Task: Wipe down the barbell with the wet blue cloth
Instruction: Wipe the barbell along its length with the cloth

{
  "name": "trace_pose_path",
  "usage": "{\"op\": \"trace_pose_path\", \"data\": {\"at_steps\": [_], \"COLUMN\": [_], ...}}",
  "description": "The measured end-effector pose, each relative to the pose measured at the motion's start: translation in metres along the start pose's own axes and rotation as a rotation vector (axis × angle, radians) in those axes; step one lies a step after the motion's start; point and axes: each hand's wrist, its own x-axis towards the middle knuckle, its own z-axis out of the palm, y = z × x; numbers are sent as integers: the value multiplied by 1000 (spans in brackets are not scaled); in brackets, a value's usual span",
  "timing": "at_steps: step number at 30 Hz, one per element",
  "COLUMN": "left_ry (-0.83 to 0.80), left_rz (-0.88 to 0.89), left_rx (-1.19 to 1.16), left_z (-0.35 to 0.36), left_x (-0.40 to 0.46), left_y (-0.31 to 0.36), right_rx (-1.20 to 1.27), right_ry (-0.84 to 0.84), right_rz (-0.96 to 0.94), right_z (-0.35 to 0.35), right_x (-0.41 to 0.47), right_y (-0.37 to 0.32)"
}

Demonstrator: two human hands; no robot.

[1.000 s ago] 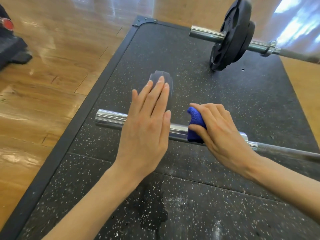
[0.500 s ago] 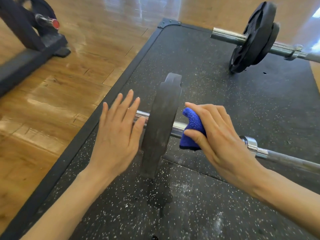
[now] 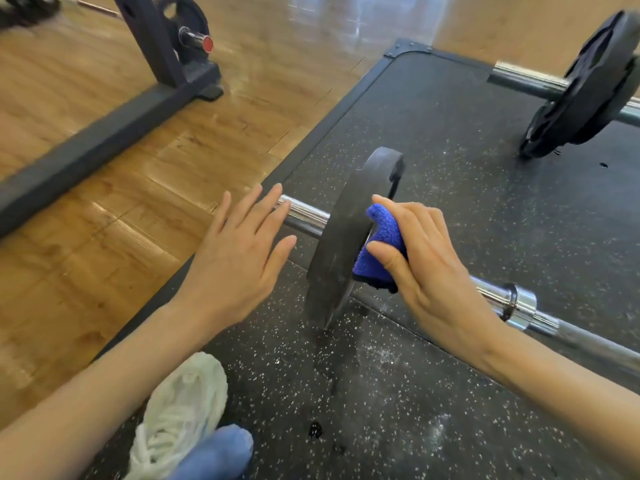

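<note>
A chrome barbell [image 3: 306, 216] lies across the black speckled rubber mat [image 3: 450, 174]. A black weight plate [image 3: 343, 237] stands on its sleeve. My right hand [image 3: 429, 265] grips the blue cloth [image 3: 382, 244] around the sleeve, just right of the plate and touching it. My left hand [image 3: 242, 251] is spread flat with straight fingers left of the plate, its fingertips over the sleeve's end. The bar's collar [image 3: 523, 303] shows to the right of my right hand.
A second barbell with black plates [image 3: 585, 88] lies at the mat's far right. A dark rack base [image 3: 104, 133] with a plate peg crosses the wooden floor at left. My white shoe [image 3: 180, 414] and knee sit at the bottom.
The weight plate has slid along the sleeve toward my right hand and now meets the cloth. My left hand has drawn back left, off the plate. The view has shifted left.
</note>
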Motion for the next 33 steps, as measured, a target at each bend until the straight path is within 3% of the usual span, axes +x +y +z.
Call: {"op": "trace_pose_path", "data": {"at_steps": [6, 17, 28, 33], "left_ry": [-61, -60, -86, -112], "left_rz": [68, 202, 398, 465], "left_rx": [110, -12, -172, -282], "left_z": [1, 48, 69, 80], "left_x": [11, 68, 118, 117], "left_y": [-29, -75, -115, -126], "right_rx": [-12, -133, -585, -829], "right_ry": [37, 78, 26, 43], "right_rz": [-17, 48, 53, 211], "right_z": [1, 20, 70, 134], "right_x": [4, 35, 103, 114], "right_y": [-11, -32, -69, -61]}}
